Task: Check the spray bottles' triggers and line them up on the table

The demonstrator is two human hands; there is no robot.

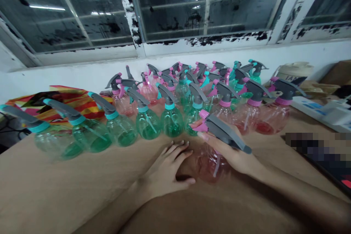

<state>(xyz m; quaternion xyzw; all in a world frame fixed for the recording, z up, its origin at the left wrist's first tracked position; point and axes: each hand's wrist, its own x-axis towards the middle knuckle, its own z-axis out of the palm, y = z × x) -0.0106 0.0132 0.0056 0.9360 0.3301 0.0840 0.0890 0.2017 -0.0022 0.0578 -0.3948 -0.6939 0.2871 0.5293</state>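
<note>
My right hand (233,153) is wrapped round the grey and pink trigger head of a pink spray bottle (212,164) that stands on the brown table (68,186). My left hand (167,170) lies beside the bottle's left side, fingers stretched out and apart, thumb near the bottle's base. Just beyond my hands runs a row of green spray bottles (148,120) with teal collars and grey triggers.
Several more pink spray bottles (255,113) and green ones crowd the back of the table up to the white wall. A striped red and yellow bag (71,100) lies at the left. White boxes (320,111) and a cream tub (294,71) sit at the right.
</note>
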